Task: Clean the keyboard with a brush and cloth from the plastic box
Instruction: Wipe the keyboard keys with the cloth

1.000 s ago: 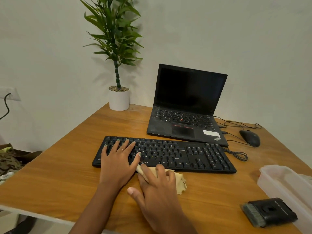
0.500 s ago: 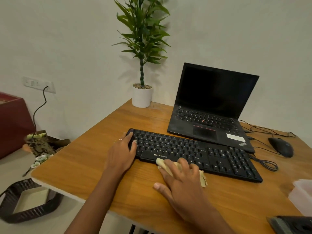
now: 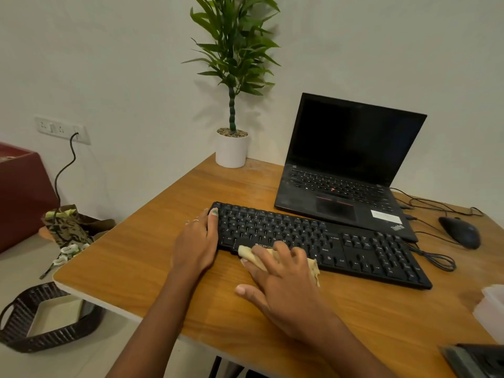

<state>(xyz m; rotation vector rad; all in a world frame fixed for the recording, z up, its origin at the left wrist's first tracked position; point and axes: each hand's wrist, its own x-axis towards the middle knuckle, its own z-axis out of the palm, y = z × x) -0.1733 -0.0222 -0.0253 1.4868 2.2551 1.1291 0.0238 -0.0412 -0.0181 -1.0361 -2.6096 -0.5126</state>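
The worktop (image 3: 152,257) carries everything here, and the keyboard (image 3: 313,241) lies across it at a slant, right under both hands. The risk, as I judge it: a hard wipe along the near edge could skid the keyboard away toward the laptop (image 3: 341,192) just beyond the hands, or drag on the cable (image 3: 433,257) looped off past the right hand. Pressing too firmly could also pop a keycap or snag the cloth between keys.

The left hand (image 3: 195,246) lies flat at the keyboard's left end, fingers fairly straight, thumb on the corner keys, bracing it. The right hand (image 3: 283,285) presses the cloth (image 3: 313,266) onto the keyboard's near edge with spread fingers; the beige cloth sticks out both sides of the fingers, partly on the keys, partly on the worktop. The plastic box (image 3: 491,309) sits well off to the right of the right hand, and the brush (image 3: 474,361) lies nearer the viewer beside it, untouched.
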